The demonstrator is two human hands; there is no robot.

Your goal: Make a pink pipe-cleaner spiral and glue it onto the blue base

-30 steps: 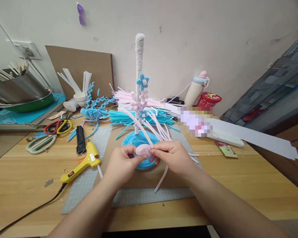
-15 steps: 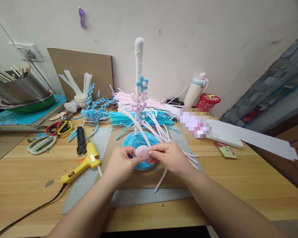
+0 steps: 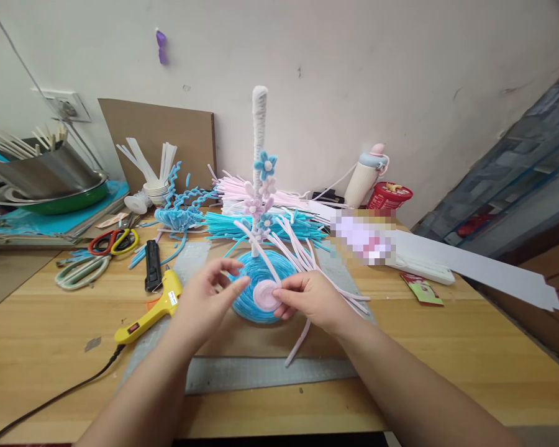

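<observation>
Between the thumb and fingers of my right hand [image 3: 305,295] is a flat pink pipe cleaner coil [image 3: 265,294], gripped at its right edge, with a loose pink tail rising up and left. My left hand [image 3: 218,292] is off the coil, fingers apart and holding nothing. Behind the coil lies a round blue base [image 3: 246,273] of wound pipe cleaners. From it stands a white wrapped stem [image 3: 259,118] bearing blue and pink flowers [image 3: 266,165]. Loose pink pipe cleaners [image 3: 302,245] lie beside the base.
A yellow glue gun [image 3: 151,310] rests at left on the grey cutting mat [image 3: 270,374], near scissors [image 3: 82,272] and a black tool [image 3: 153,266]. Bundles of blue pipe cleaners [image 3: 214,226] lie behind. A bottle [image 3: 363,180] and a red tub [image 3: 390,197] stand at back right.
My left hand has let go of the pink coil and moved left, its fingers opening. The right hand keeps hold of the coil, which now shows more of its flat face.
</observation>
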